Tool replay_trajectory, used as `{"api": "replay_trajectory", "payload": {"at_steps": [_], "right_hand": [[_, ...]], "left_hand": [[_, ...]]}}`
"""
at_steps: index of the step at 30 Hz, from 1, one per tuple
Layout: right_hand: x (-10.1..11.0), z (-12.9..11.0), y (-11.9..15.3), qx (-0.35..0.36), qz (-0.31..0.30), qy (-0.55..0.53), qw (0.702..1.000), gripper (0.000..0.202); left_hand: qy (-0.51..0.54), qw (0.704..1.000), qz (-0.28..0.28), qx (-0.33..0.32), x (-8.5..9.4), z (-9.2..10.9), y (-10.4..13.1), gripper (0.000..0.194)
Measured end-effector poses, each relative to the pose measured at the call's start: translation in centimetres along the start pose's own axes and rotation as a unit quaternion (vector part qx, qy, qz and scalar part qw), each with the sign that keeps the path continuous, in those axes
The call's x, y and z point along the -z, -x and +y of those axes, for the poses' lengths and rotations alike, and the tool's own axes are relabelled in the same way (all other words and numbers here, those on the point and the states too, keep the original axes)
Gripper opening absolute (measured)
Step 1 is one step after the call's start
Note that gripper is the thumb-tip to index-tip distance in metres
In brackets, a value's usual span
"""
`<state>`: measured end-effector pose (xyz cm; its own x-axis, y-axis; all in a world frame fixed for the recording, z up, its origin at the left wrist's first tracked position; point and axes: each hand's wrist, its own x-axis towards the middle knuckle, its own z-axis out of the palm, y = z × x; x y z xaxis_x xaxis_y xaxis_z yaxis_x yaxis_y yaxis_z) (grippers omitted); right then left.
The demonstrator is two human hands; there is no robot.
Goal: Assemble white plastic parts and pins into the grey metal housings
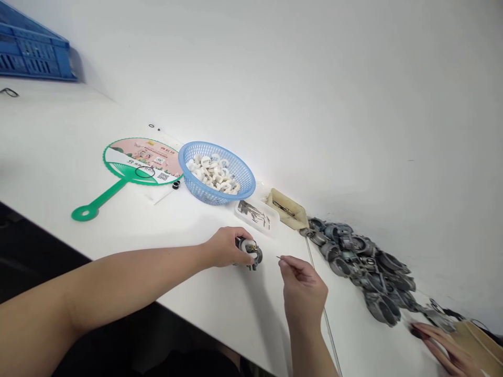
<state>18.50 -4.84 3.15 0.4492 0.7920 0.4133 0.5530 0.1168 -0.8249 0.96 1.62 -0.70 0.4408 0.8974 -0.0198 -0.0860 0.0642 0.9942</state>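
Observation:
My left hand [230, 247] is closed around a dark grey metal housing [257, 256] with a white plastic ring inside, held at the tabletop. A small brass-coloured spot shows within the ring. To the right of it, my right hand [304, 285] pinches a thin dark pin [280, 257], its tip pointing toward the housing but apart from it. Just behind the hands lies a clear tray [271, 212] of loose metal pins. A blue plastic basket [184, 170] full of white plastic rings stands behind my left hand.
A yellowish box [301, 219] with thin parts adjoins the tray. Grey metal housings [353, 251] are heaped along the wall at right, near another person's hand [444, 345]. A green-handled fan [104, 196] lies left; a blue crate [35, 55] stands at back left.

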Motion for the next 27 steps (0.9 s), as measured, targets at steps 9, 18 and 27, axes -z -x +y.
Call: {"api": "replay_trajectory", "payload": {"at_steps": [9, 18, 27], "right_hand": [[-2.5, -0.1, 3.9, -0.109, 0.027, -0.138, 0.984, 0.018], [-3.6, -0.7, 4.1, -0.15, 0.051, -0.114, 0.981, 0.017], [-4.2, -0.8, 3.9, -0.164, 0.059, -0.145, 0.974, 0.026]], "left_hand": [[0.06, 0.997, -0.012, -0.041, -0.3, -1.2, -0.4, 0.043], [0.061, 0.997, -0.017, -0.033, -0.4, -0.9, -0.1, 0.042], [0.046, 0.998, -0.013, -0.036, -0.4, -0.6, 0.2, 0.041]]}}
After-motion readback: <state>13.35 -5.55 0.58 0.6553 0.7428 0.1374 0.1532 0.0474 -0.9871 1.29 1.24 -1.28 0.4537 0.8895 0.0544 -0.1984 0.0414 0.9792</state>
